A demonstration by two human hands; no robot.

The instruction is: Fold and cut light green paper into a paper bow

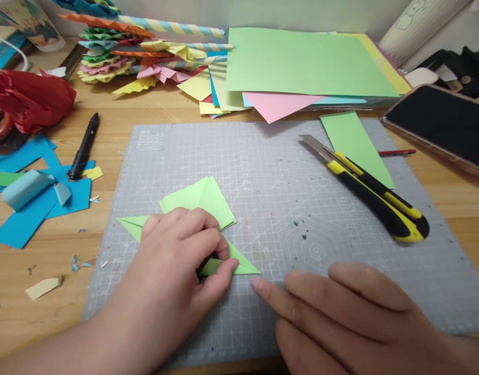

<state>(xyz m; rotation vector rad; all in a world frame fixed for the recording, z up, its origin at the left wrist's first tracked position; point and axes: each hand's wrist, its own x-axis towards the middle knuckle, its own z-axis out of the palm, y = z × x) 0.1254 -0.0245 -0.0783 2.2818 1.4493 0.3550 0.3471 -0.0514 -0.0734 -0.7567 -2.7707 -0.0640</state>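
Note:
A folded piece of light green paper [200, 200] lies on the grey cutting mat [258, 172], with pointed tips to the left and right and a squarish flap at the back. My left hand [180, 250] covers its middle, thumb and forefinger pinching the front edge. Just off the right tip is the forefinger of my right hand [352, 317], its fingers stretched out and holding nothing. Whether that fingertip touches the paper I cannot tell.
A yellow-black utility knife [376, 192], blade out, rests across a green paper strip [356, 143]. Behind lie green sheets [309, 62] and folded paper flowers [110, 57]. Left are a black pen [85, 146] and blue scraps [73, 200]; right, a phone [442, 125].

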